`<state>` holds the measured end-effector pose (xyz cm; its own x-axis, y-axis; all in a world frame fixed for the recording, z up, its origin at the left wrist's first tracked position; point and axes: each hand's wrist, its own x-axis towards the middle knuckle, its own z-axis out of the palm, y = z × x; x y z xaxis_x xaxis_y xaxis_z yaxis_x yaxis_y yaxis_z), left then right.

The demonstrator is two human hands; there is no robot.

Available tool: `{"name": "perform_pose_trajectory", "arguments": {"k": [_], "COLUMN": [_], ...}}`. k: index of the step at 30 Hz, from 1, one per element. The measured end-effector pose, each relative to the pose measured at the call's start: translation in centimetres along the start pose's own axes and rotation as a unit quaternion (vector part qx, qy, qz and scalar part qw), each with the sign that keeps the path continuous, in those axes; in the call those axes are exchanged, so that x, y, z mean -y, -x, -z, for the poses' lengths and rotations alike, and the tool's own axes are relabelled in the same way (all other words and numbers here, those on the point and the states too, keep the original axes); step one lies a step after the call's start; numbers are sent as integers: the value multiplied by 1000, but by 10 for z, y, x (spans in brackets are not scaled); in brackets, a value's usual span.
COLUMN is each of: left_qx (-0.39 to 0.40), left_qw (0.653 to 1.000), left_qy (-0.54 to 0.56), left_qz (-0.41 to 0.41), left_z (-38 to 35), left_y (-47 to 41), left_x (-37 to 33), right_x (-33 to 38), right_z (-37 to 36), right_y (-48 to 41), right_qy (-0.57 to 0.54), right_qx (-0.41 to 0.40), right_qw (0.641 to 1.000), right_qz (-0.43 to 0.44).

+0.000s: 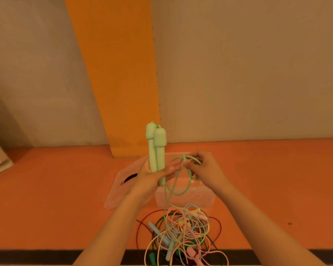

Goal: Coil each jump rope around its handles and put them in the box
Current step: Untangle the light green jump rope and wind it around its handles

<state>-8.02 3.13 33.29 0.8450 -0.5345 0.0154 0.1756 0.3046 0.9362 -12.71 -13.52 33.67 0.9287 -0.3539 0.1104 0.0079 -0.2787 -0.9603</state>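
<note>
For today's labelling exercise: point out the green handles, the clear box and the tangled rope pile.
green handles [160, 156], head view, nearer handle's shaft.
clear box [196, 196], head view, front wall.
rope pile [186, 225], head view, tangle's middle.

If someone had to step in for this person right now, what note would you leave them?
Left hand grips the two green handles upright, side by side.
Right hand pinches their green cord, which trails down into the tangled pile.
The clear box stands open behind that pile, its lid to its left; no coiled rope shows in it.
Done: handles paired.
Left: wind this cord round them, box it, then do the other ropes in the pile.
</note>
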Motion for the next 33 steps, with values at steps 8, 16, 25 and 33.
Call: {"name": "perform_pose_trajectory", "arguments": {"k": [8,16,25,33], "left_qx": [-24,-5,-4,45], "left_qw": [1000,999,997,995], "left_qy": [15,-38,-75,-43], "left_qz": [3,2,13,81], "left_z": [-3,-9,-16,-20], "left_y": [-2,-5,-2,3], "left_x": [4,8,11,6], "right_x": [1,8,5,2], "right_z": [16,14,18,23], "right_y": [0,7,11,13], "right_qy": [-132,-148,-95,-38], "right_qx": [42,108,139,110], "right_qw": [990,983,985,993], "right_qz": [-23,-32,-30,25]}}
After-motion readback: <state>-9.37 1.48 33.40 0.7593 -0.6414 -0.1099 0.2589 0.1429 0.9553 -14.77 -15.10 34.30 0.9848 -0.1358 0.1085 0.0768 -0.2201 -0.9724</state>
